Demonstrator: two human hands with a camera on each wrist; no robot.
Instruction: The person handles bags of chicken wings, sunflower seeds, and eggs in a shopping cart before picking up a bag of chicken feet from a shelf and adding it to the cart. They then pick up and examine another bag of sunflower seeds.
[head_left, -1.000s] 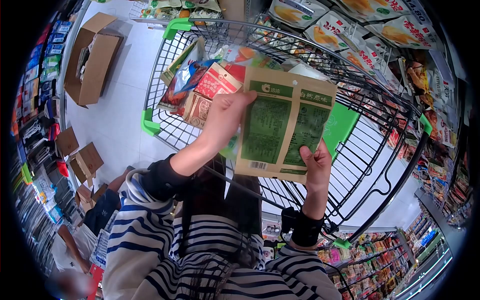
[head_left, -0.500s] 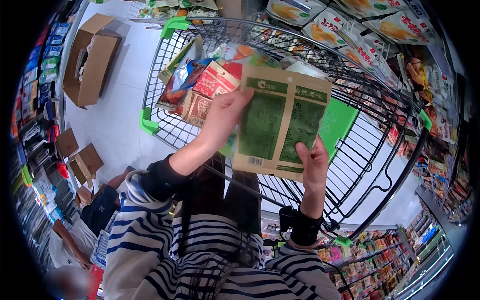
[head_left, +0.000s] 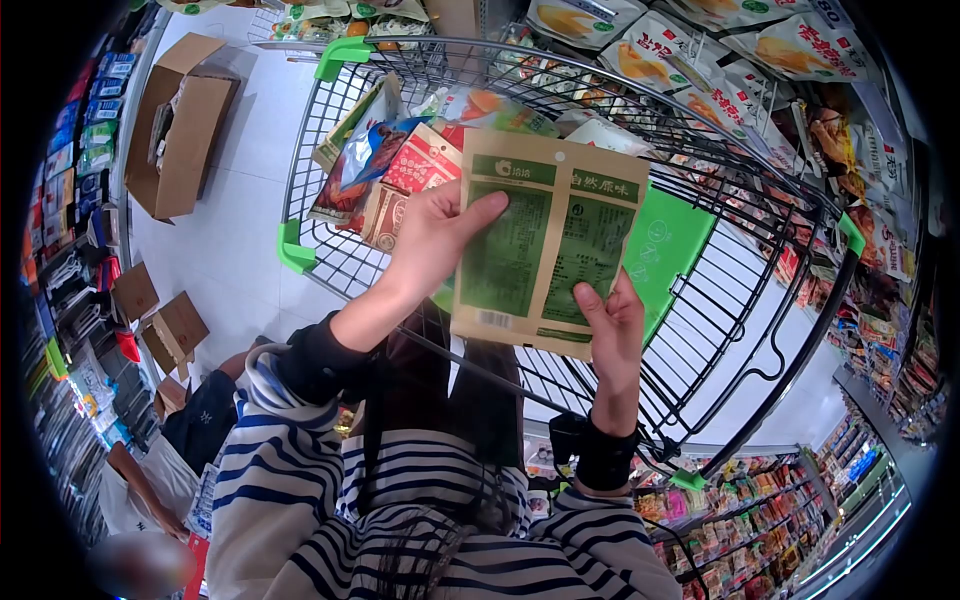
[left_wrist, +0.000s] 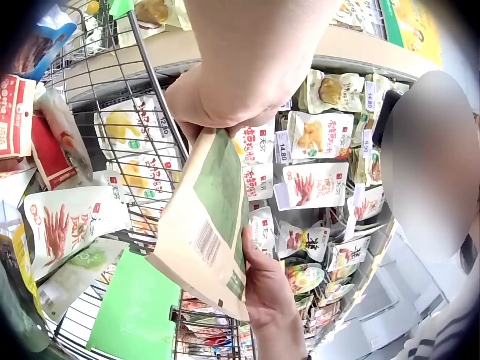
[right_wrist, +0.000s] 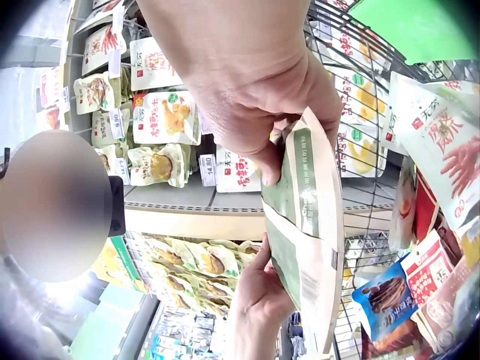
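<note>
A tan and green snack pouch is held up over the shopping cart, its printed back with barcode facing the head camera. My left hand pinches its left edge, thumb lying across the front and the other fingers hidden behind. On the lower right edge, my right hand grips the pouch, thumb in front. From the side, in the right wrist view, the pouch looks plump and tilted between both hands. Beyond it in the cart lie a red and white packet and a blue packet.
The wire shopping cart stands close before me, with a green panel at the pouch's right. Shelves of bagged food line the right side. A cardboard box is on the floor at left, and another person is low left.
The pouch and both hands have shifted a little to the left. My left thumb now stretches further across the front of the pouch.
</note>
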